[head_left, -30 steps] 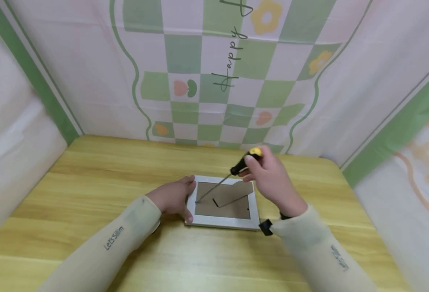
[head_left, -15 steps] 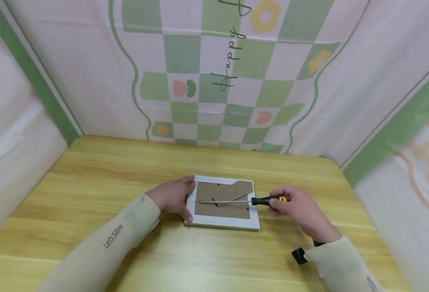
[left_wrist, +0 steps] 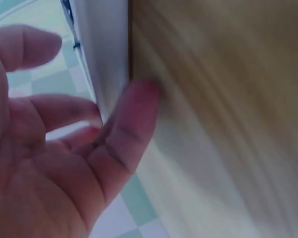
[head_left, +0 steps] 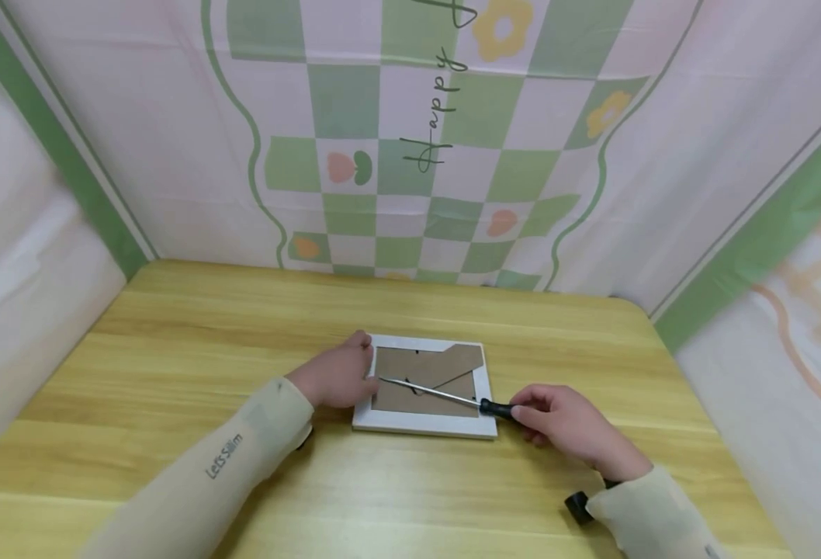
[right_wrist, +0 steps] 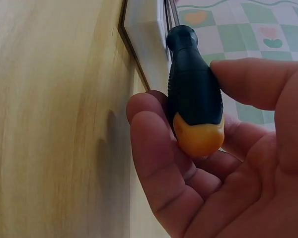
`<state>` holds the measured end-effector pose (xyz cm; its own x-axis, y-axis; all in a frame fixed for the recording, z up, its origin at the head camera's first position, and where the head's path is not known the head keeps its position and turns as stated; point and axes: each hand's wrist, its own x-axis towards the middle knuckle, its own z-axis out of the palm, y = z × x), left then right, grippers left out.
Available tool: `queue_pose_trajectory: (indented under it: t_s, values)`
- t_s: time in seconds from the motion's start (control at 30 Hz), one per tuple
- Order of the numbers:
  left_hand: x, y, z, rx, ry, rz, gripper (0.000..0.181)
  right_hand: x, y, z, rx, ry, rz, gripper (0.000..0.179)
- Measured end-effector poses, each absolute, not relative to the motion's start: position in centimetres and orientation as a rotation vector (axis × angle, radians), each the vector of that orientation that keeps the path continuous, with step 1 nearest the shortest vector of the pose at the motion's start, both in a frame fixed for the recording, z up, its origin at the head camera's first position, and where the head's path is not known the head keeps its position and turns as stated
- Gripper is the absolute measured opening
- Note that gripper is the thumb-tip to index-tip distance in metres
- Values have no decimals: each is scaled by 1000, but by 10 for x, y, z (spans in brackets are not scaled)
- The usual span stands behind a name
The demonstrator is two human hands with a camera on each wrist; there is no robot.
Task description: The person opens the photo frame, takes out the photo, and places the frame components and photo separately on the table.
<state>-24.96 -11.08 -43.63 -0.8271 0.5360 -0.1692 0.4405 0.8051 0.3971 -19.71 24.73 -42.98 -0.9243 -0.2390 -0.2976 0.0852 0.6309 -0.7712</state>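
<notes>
The person's right hand (head_left: pixel 574 429) pinched a screwdriver (head_left: pixel 497 408) by its black-and-yellow handle (right_wrist: pixel 195 89), the shaft slanting low across a picture frame (head_left: pixel 417 422), likely so the tip could reach its left inner edge. The left hand (head_left: pixel 338 376), thumb and fingers apart, rested at that side, to steady it, I judged. The frame lay back upward on the wooden table (head_left: pixel 229 334).

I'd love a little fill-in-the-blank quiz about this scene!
1. The right hand holds a ____ by its handle.
2. The frame around the brown backing board is ____ in colour.
3. The hand at the frame's edge, away from the handle, is the person's ____ one.
4. The whole word readable on the checked backdrop is ____.

Missing words: screwdriver; white; left; Happy.
</notes>
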Motion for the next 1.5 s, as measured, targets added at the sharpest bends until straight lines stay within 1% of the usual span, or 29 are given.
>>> queue_pose_trajectory:
  t_s: [0.1, 0.23, 0.37, 0.5, 0.63, 1.2, 1.5]
  values:
    - [-248, -106, -441, 721, 2749, 564, 51, -196, 247, -430, -136, 2476, -1208, 21]
    - [-246, -101, -446, 710, 2792, 580, 33, -195, 248, -432, -150, 2457, -1222, 21]
    - [-245, -99, -448, 709, 2817, 592, 26, -195, 249, -435, -163, 2451, -1228, 22]
    - [-241, -96, -448, 692, 2842, 618, 30, -195, 248, -434, -180, 2455, -1223, 23]
    - [-238, -94, -448, 658, 2853, 662, 39, -194, 248, -433, -174, 2455, -1215, 22]
    - [-237, -95, -445, 610, 2798, 706, 45, -193, 248, -434, -167, 2461, -1213, 20]
    - [-237, -100, -448, 548, 2696, 778, 61, -194, 248, -435, -165, 2437, -1250, 23]
